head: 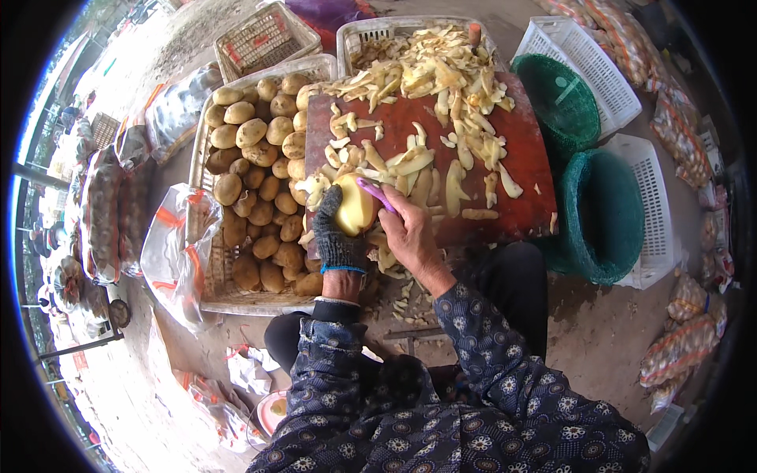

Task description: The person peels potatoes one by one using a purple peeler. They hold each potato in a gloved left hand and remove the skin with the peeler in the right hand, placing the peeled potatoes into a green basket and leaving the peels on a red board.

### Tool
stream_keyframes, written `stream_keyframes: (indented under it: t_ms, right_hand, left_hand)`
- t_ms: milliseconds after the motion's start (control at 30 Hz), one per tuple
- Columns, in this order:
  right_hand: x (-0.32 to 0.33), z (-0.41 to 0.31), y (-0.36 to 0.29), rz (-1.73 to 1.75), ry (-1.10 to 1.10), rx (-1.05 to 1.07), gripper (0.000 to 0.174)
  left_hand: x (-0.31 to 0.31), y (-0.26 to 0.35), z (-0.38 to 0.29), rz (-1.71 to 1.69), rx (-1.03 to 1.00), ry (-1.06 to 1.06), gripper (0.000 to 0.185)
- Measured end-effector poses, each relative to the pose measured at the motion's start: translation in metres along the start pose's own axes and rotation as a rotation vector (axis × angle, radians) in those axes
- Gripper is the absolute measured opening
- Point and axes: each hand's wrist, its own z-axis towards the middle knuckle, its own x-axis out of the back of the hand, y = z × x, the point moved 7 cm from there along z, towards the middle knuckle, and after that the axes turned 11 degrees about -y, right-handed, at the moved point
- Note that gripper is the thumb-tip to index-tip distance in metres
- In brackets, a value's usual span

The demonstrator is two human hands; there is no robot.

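Note:
My left hand (340,239), in a dark knitted glove with a blue cuff edge, grips a largely peeled potato (355,207) whose pale yellow flesh shows. In my bare right hand (412,233) is a purple-handled peeler (376,195), its head against the potato's upper side; the blade itself is hard to make out. Both hands are over the near left part of a red board (520,177). Curled potato peels (414,162) lie scattered on the board around and beyond the potato.
Left of the board stands a plastic crate (207,298) of unpeeled potatoes, a clear plastic bag (177,254) over its side. Behind, another crate (355,29) holds heaped peels. Two green mesh baskets (559,100) and white crates (647,201) stand right. Filled mesh sacks (680,349) line the right side.

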Motion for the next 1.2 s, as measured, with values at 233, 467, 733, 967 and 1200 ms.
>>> stream_keyframes:
  t_ms: [233,467,733,967,1200]
  right_hand:
    - [-0.032,-0.067,-0.024,-0.059,0.087,0.068,0.039]
    - [0.0,0.021,-0.008,0.115,-0.103,-0.094,0.041]
    - [-0.015,-0.001,-0.012,0.051,0.009,-0.08,0.041]
    - [-0.008,-0.018,-0.012,0.069,0.142,-0.084,0.043]
    - [-0.001,-0.004,-0.014,0.012,0.05,0.08,0.039]
  left_hand:
    - [0.016,0.003,0.011,-0.059,0.027,0.013,0.043]
    - [0.01,0.034,0.011,1.381,-0.369,-0.07,0.074]
    - [-0.009,0.036,-0.005,1.248,-0.411,-0.091,0.057]
    - [-0.017,0.027,-0.011,1.536,-0.634,-0.133,0.056]
    - [-0.007,0.011,0.011,0.119,0.003,-0.19,0.028]
